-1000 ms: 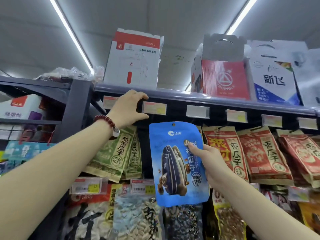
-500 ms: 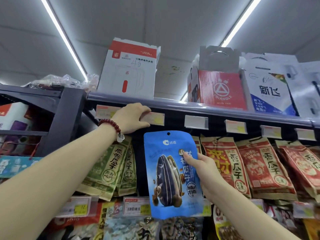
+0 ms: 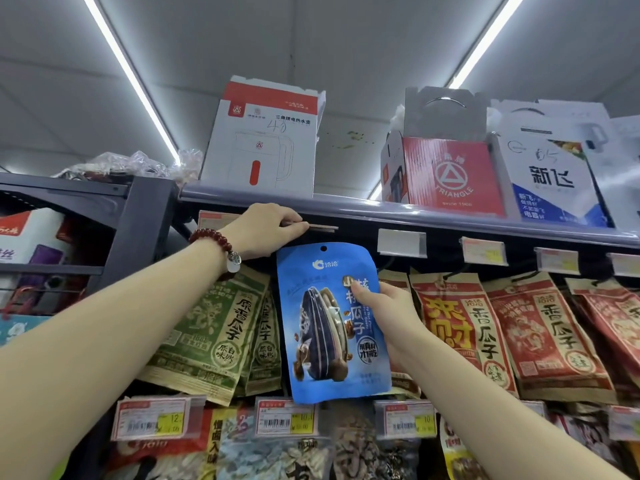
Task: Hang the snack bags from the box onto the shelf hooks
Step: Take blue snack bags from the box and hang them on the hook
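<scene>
My right hand grips a blue snack bag of sunflower seeds by its right edge, holding it upright in front of the shelf. The bag's hang hole sits just below a price tag flap. My left hand pinches that flap at the shelf's front rail and holds it tipped up to horizontal. The hook behind the flap is hidden in the dark gap. Green seed bags hang to the left, red seed bags to the right.
Appliance boxes stand on the top shelf above. More price tags line the rail to the right. A lower row of hanging bags with price tags fills the space beneath. A dark shelf post stands at left.
The blue bag has risen until its hole is just under the rail. My left hand has flipped the price tag up from hanging to flat.
</scene>
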{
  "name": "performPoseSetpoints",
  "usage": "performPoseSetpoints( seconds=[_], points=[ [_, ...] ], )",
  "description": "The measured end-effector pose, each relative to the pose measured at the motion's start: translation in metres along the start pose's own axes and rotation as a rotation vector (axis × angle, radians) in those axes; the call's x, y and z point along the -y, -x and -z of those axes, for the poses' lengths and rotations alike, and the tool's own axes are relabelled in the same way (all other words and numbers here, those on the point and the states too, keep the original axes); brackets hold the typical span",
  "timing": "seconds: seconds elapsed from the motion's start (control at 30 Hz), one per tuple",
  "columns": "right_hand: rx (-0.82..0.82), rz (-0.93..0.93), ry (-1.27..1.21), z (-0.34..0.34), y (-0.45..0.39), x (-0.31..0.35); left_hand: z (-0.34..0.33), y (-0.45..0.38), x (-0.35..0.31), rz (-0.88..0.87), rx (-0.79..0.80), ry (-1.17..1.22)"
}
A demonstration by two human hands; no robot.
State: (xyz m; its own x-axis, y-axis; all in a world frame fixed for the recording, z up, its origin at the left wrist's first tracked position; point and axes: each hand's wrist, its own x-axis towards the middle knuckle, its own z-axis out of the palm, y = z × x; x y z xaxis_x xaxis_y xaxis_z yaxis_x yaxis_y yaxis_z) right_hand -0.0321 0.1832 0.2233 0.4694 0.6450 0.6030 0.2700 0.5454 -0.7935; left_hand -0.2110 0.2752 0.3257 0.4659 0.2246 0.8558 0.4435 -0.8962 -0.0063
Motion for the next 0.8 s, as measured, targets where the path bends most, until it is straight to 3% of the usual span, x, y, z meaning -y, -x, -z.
performPoseSetpoints(
  seconds=[0.53, 0.8],
  points=[
    [-0.104, -0.051, -0.041, -0.037, -0.044, -0.030, 0.002, 0.004, 0.001, -0.004, -0.021, -0.056],
    [-0.075, -0.102, -0.048, -0.038, -0.047, -0.038, -0.003, 0.003, 0.003, -0.013, -0.041, -0.087]
  ],
)
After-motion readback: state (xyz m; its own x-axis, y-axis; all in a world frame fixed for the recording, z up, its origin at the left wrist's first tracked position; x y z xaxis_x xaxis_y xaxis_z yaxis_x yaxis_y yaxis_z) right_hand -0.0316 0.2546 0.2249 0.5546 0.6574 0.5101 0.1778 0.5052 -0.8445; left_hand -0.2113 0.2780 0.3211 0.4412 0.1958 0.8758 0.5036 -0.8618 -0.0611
